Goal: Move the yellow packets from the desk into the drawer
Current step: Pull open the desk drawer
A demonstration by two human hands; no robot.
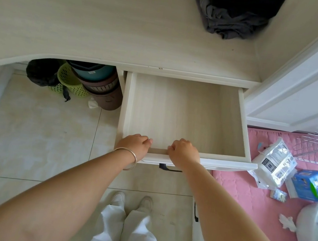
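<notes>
The pale wooden drawer [242,120] under the desk stands pulled out, and its inside shows only bare wood. My left hand [135,144], with a silver bangle on the wrist, curls its fingers over the drawer's front edge. My right hand [184,152] grips the same front edge just to the right of it. A black handle [169,168] shows below the front panel. The desk top [107,19] is bare pale wood in view. No yellow packets appear anywhere in the frame.
A dark grey bundle of cloth [234,14] lies at the back right of the desk. Stacked baskets and buckets [95,84] and a black bag sit under the desk. To the right, a pink mat [246,195] holds tissue packs, a wire rack and a white bucket.
</notes>
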